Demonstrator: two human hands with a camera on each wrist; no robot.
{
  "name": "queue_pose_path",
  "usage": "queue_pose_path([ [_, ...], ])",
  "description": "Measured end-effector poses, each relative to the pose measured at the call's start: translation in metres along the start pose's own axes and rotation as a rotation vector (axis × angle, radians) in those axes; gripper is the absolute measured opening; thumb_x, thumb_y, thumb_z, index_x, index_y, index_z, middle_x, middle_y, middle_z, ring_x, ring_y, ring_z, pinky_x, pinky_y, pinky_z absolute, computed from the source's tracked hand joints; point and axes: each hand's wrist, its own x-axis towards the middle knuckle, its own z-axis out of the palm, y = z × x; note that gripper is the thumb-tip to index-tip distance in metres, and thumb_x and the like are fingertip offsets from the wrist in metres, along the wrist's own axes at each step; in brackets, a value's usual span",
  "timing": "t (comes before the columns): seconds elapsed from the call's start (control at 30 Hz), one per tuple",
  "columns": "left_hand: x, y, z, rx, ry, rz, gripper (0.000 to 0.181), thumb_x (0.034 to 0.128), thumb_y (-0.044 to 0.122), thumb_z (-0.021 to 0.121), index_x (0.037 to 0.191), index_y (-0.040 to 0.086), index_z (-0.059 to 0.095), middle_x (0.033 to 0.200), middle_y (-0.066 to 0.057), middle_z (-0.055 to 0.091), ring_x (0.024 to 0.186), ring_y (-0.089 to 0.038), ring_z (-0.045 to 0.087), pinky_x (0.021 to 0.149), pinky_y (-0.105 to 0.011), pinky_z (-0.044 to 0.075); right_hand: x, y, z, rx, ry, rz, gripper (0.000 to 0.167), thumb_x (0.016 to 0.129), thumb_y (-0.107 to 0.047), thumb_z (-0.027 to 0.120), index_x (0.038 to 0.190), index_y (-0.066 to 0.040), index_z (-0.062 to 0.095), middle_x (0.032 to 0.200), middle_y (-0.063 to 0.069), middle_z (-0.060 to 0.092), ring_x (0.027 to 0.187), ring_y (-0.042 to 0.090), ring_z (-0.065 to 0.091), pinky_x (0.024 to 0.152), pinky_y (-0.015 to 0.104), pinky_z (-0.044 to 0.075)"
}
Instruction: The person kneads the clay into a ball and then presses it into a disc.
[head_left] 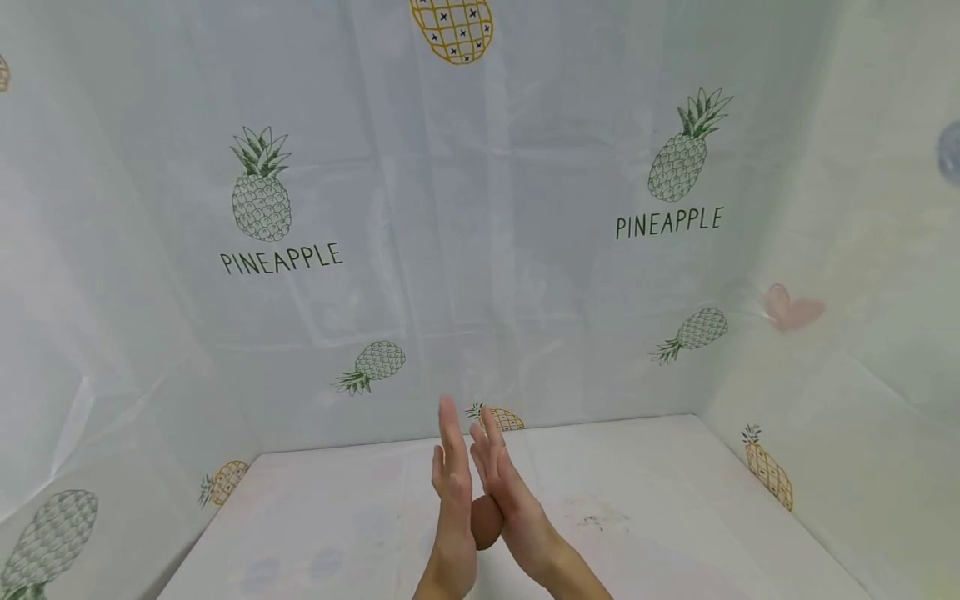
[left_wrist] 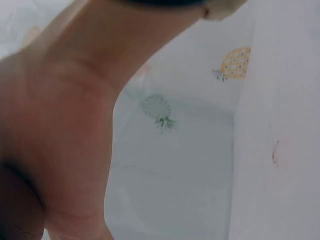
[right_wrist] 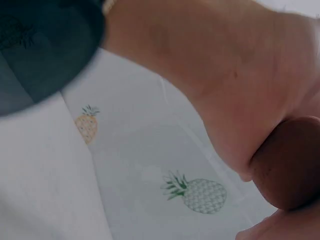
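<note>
Straight-fingered left hand (head_left: 454,500) and right hand (head_left: 517,500) sandwich a brown ball (head_left: 487,523); dark specks (head_left: 592,523) dot the desk (head_left: 637,462), pineapple-print sheeting (head_left: 480,275) lining its far edge

Soft light, pale sheen on the sheeting (head_left: 480,275) in the head view; dimmer wrist views, the right's upper-left dark disc (right_wrist: 50,62) blurred.

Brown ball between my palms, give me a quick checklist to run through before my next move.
1. Brown ball touching both palms: ok.
2. Left hand fingers extended, not wrapped round the ball: ok.
3. Right hand fingers likewise extended: ok.
4. Ball evenly round all over: cannot tell; the palms hide its sides.
5. White tabletop free of marks: not ok; dark specks show right of the hands.
</note>
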Motion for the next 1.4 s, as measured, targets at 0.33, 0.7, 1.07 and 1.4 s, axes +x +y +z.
queue_pose_path([
  [0.33,0.011,-0.017,-0.015,0.026,0.110,-0.053,0.059,0.1129,0.044,0.005,0.168,0.037,-0.014,0.174,0.016,-0.023,0.158,-0.012,-0.031,0.114,-0.063,-0.034,-0.005,-0.007,0.015,-0.038,-0.016,-0.065,0.054,0.114,-0.044,0.001,0.165,-0.051,-0.013,0.175,-0.015,-0.020,0.160,0.013,-0.024,0.118,0.070,-0.024],
  [0.7,-0.003,-0.013,0.016,-0.043,-0.072,-0.157,0.055,0.1140,0.041,0.004,0.167,0.046,-0.011,0.174,0.019,-0.019,0.157,-0.019,-0.031,0.113,-0.069,-0.032,-0.010,-0.015,-0.003,-0.165,0.168,-0.327,0.060,0.112,-0.033,0.003,0.168,-0.040,-0.017,0.177,-0.014,-0.018,0.162,0.023,-0.021,0.113,0.075,-0.023],
  [1.07,-0.012,0.011,0.025,-0.126,-0.178,0.026,0.058,0.1143,0.023,0.004,0.170,0.030,-0.010,0.176,0.014,-0.022,0.159,-0.009,-0.026,0.118,-0.036,-0.028,-0.006,-0.018,-0.013,-0.170,0.305,-0.332,0.059,0.114,-0.032,0.006,0.169,-0.043,-0.012,0.178,-0.012,-0.011,0.164,0.026,-0.014,0.119,0.073,-0.019],
  [1.4,-0.006,0.015,0.007,0.011,-0.033,-0.059,0.058,0.1133,0.038,0.007,0.169,0.040,-0.010,0.176,0.020,-0.019,0.158,-0.008,-0.029,0.115,-0.067,-0.030,-0.003,-0.009,0.000,-0.031,-0.014,-0.090,0.055,0.114,-0.042,0.001,0.165,-0.048,-0.018,0.178,-0.004,-0.011,0.163,0.023,-0.016,0.122,0.069,-0.018],
])
